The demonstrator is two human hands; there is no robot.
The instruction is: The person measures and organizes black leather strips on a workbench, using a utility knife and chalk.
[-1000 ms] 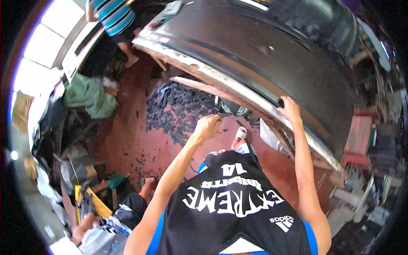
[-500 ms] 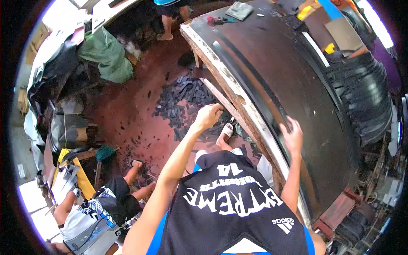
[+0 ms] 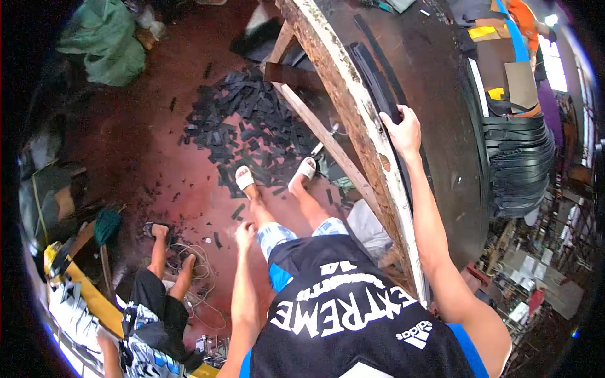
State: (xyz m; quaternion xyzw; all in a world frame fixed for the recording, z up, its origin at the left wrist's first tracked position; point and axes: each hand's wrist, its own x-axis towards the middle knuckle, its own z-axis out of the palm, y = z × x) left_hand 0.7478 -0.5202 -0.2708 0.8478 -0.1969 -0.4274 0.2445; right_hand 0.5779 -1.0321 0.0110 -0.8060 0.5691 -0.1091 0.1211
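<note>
Black strips (image 3: 370, 72) lie lengthwise along the table's worn white edge (image 3: 343, 70). My right hand (image 3: 403, 130) is closed around these strips, thumb on the edge side and fingers over the top. Lower down, my left hand (image 3: 246, 234) hangs beside my thigh, away from the table. Its fingers look curled, and whether they hold anything is too small to tell. Many short black pieces (image 3: 233, 120) are scattered on the red floor in front of my feet.
A co-worker (image 3: 157, 309) sits at the lower left near a yellow board (image 3: 94, 296). Wooden braces (image 3: 328, 142) stand under the table. A green sack (image 3: 104, 44) is at the upper left, and a stack of black sheets (image 3: 520, 164) lies at the right.
My left hand has dropped from beside the table edge to my thigh. My right hand, open before, has moved up along the edge and closed on the strips. The view has shifted.
</note>
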